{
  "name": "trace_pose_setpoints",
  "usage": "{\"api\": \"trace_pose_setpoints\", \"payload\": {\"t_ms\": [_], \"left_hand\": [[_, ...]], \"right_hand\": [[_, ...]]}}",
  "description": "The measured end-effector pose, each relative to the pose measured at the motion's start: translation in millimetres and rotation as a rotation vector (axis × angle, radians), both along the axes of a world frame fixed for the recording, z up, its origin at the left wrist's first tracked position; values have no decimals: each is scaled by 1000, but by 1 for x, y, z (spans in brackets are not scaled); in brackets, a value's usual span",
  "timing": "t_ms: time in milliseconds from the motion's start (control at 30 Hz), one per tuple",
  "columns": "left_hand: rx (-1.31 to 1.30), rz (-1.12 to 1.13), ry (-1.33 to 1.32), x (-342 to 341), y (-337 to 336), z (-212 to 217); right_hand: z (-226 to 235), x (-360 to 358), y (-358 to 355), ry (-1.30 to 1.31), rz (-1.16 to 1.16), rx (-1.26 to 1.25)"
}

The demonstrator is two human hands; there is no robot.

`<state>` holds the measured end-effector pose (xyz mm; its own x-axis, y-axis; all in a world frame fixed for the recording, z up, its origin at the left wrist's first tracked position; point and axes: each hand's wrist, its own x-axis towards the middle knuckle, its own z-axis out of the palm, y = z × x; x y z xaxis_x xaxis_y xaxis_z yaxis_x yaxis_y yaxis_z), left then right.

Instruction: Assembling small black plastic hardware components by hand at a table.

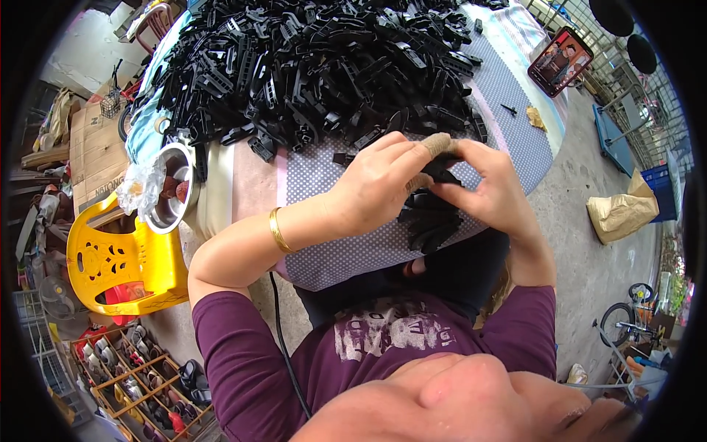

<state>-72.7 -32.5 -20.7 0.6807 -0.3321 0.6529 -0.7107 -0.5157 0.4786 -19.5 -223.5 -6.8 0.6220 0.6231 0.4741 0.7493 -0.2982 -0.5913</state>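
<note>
My left hand (379, 180), with tan wrappings on its fingertips and a gold bangle at the wrist, is closed on a small black plastic part (443, 174). From the other side, my right hand (487, 188) pinches the same part between thumb and fingers. Its exact shape is partly hidden by my fingers. Just below the hands, several slim black plastic pieces (428, 225) lie bunched near the table's front edge. Beyond my hands spreads a large heap of black plastic parts (317, 66), on a table covered with a dotted cloth (324, 254).
A phone (561, 62) stands at the table's right side, near a scrap of brown paper (536, 118). At left are a metal bowl (190, 158) with a plastic bag and a yellow chair (162, 254). A paper sack (622, 212) rests on the floor at right.
</note>
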Motion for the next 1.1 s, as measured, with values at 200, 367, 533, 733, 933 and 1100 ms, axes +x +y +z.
{"api": "trace_pose_setpoints", "payload": {"t_ms": [200, 367, 533, 733, 933, 1100], "left_hand": [[40, -34, -25, -1, -1, -3], [-43, 29, 268, 0, -1, -6], [116, -83, 365, 6, 1, -6], [157, -172, 426, 8, 5, -6], [-492, 70, 749, 13, 5, -15], [-629, -91, 777, 11, 2, -11]], "right_hand": [[-2, -7, -9, -6, 29, -172], [2, 16, -15, 308, 65, -51], [-9, 50, -10, -362, -154, -240], [-19, 57, -2, -317, -123, -340], [-12, 50, -14, 246, -87, -6], [-15, 24, 5, 414, 57, 109]]}}
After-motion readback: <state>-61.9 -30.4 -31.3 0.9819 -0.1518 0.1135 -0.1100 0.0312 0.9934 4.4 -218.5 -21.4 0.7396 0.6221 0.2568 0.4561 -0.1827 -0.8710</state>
